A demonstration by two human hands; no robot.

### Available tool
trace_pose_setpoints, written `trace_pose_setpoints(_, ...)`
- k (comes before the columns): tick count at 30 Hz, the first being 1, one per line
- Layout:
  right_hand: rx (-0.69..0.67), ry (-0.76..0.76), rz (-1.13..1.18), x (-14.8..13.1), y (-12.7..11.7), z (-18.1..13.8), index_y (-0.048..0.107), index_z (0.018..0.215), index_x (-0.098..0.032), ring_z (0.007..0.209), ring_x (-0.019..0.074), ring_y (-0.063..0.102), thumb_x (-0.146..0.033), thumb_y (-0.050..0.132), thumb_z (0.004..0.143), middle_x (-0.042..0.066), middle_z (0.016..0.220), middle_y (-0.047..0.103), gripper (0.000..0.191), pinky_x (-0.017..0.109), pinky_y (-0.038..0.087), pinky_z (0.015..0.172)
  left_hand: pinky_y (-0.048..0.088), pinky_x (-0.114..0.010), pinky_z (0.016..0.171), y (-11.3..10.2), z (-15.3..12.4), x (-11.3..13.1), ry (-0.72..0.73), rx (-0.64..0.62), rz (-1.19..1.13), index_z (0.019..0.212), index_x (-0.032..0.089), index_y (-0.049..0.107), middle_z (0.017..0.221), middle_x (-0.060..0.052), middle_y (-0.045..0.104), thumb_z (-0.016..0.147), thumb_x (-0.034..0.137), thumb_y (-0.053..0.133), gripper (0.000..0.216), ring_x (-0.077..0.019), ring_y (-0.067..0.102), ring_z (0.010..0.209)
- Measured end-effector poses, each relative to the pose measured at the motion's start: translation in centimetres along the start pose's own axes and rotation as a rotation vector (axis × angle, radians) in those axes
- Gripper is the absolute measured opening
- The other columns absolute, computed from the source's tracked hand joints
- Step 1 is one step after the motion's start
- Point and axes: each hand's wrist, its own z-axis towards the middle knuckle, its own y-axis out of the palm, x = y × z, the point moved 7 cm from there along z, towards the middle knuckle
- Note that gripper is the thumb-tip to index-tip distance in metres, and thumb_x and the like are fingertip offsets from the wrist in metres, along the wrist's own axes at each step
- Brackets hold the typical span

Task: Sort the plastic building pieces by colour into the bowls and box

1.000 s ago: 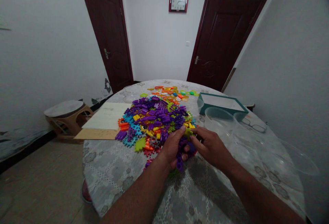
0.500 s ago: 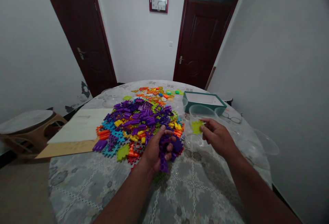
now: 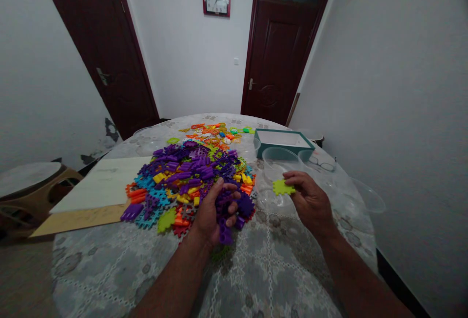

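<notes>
My left hand (image 3: 214,211) is closed around a clump of joined purple plastic pieces (image 3: 226,206) at the near edge of a big heap of coloured building pieces (image 3: 190,174). My right hand (image 3: 309,198) pinches a flat lime-green gear-shaped piece (image 3: 282,187) and holds it over a clear plastic bowl (image 3: 280,174). Both forearms reach in from the bottom of the view over a round table with a grey patterned cloth (image 3: 263,269).
A teal box (image 3: 283,140) stands behind the clear bowl, with glasses (image 3: 323,164) to its right and more clear bowls (image 3: 365,198) near the table's right edge. A white board on cardboard (image 3: 98,186) lies left. A stool (image 3: 29,186) and two dark doors stand beyond.
My right hand pulled the green piece away from the purple clump and carried it right over the clear bowl. My left hand kept its hold; the view turned right.
</notes>
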Motion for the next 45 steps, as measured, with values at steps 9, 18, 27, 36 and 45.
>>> trace_pose_setpoints(9,0.000,0.225,-0.050,-0.5,-1.4,-0.5,0.068,0.123,-0.023,0.079,0.0166,0.064,-0.034,0.062,0.098,0.003,0.096,0.071,0.028,0.031,0.054,0.075,0.038,-0.019,0.032,0.5,-0.2,1.1,0.070,-0.018,0.020,0.099,0.012,0.070,0.084,-0.008,0.066,0.101,0.044,0.055,0.035,-0.0113,0.052,0.050)
trace_pose_setpoints(18,0.164,0.373,-0.232,2.4,-8.7,-0.5,0.071,0.127,-0.020,0.069,0.0181,0.066,-0.046,0.063,0.095,0.005,0.092,0.074,0.041,0.032,0.055,0.066,0.040,-0.020,0.032,0.4,-0.3,1.1,0.095,-0.006,0.003,0.098,0.012,0.070,0.083,-0.009,0.066,0.100,0.043,0.056,0.034,-0.0115,0.051,0.050)
trace_pose_setpoints(27,0.120,0.413,-0.682,10.3,-14.6,6.2,0.070,0.134,-0.018,0.081,0.0225,0.071,-0.035,0.059,0.089,0.012,0.112,0.077,0.049,0.036,0.056,0.076,0.039,-0.020,0.033,0.4,-0.2,0.9,0.096,-0.018,-0.011,0.098,0.013,0.069,0.082,-0.007,0.066,0.098,0.045,0.061,0.033,-0.0119,0.053,0.051)
trace_pose_setpoints(36,0.040,0.266,-0.660,5.4,-9.3,6.0,0.073,0.129,-0.020,0.097,0.0283,0.073,-0.033,0.059,0.097,0.019,0.121,0.075,0.037,0.042,0.055,0.089,0.039,-0.020,0.034,-0.1,-0.1,0.1,0.082,-0.006,-0.078,0.096,0.014,0.068,0.078,-0.004,0.066,0.090,0.054,0.069,0.041,-0.0104,0.053,0.049)
trace_pose_setpoints(45,-0.570,-0.155,-0.093,-9.5,9.1,-5.2,0.059,0.139,-0.030,0.095,0.0260,0.072,-0.032,0.067,0.097,0.009,0.116,0.073,0.043,0.041,0.063,0.081,0.036,-0.020,0.036,-0.6,0.2,-0.3,0.097,0.037,-0.187,0.095,0.014,0.066,0.073,0.000,0.059,0.088,0.056,0.071,0.042,-0.0079,0.047,0.047)
